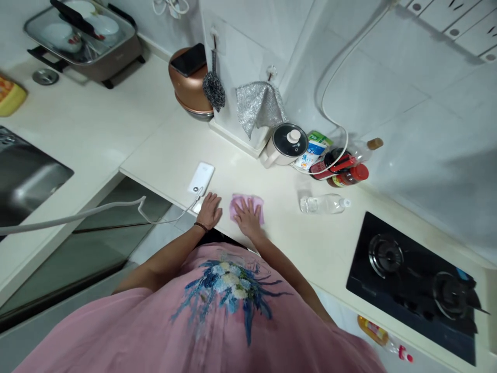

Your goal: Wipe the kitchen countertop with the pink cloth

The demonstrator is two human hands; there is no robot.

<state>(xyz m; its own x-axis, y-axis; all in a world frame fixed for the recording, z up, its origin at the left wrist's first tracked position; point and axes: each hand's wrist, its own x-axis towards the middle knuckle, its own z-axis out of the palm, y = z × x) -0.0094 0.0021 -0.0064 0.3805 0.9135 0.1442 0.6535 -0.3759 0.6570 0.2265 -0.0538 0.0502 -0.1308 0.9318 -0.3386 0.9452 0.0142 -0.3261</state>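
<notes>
While the left hand (209, 211) rests palm down at the near edge of the surface (279, 243), its grip slack and clasping nothing, the right hand (248, 217) lies spread over the pink cloth (260, 200); that grip is flat, pressing on the fabric rather than clenched around it. The pink cloth sits on the surface, just right of the left hand and apart from it. It looks light, thin and soft, with nothing in it to break, so it should slide readily under a flat palm and bunch up if pushed unevenly. Its middle suits pressing; a pinched corner or a gathered edge would suit lifting.

Counted from the left, there are 1 yellow container (11, 99), 1 sink (34, 178), 1 lidded pan (116, 59) with dishes showing through the glass, 1 copper-coloured bowl (190, 92) with 1 black phone (190, 59) on it, 1 white power bank (201, 177) with 1 white cable (166, 221), 1 hanging dark scourer (214, 89), 2 hands, 1 pink cloth, 1 hanging silvery cloth (258, 103), 1 lidded pot (285, 150), 1 clear bottle (323, 204) on its side, 1 red-capped jar (351, 176) among packages too overlapped to count, and 1 black hob (411, 274) with 2 burners.
</notes>
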